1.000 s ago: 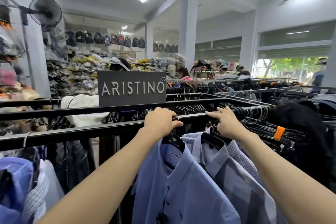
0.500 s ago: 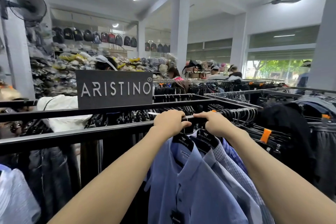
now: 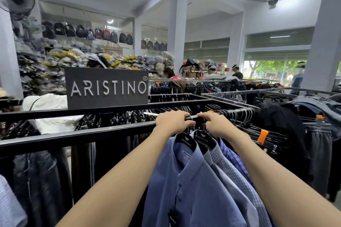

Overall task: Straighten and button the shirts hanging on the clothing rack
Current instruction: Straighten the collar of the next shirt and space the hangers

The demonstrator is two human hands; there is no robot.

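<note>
A plain blue shirt (image 3: 186,186) hangs in front on a black hanger (image 3: 185,141) from the black rack rail (image 3: 92,133). Behind it hang a light checked shirt (image 3: 232,173) and a blue striped one (image 3: 233,155) on a second black hanger (image 3: 203,137). My left hand (image 3: 172,120) is closed over the rail at the first hanger's hook. My right hand (image 3: 215,125) grips the hook of the second hanger, close beside the left. The hooks are mostly hidden under my fingers.
A grey ARISTINO sign (image 3: 107,88) stands on the far rail. Dark trousers (image 3: 36,180) hang to the left, dark garments with orange size tags (image 3: 262,135) to the right. More racks, piles of bagged goods and several people fill the shop behind.
My right hand has slid left along the rail with its hanger, closing the gap to the left hand. The shirts now hang bunched together.
</note>
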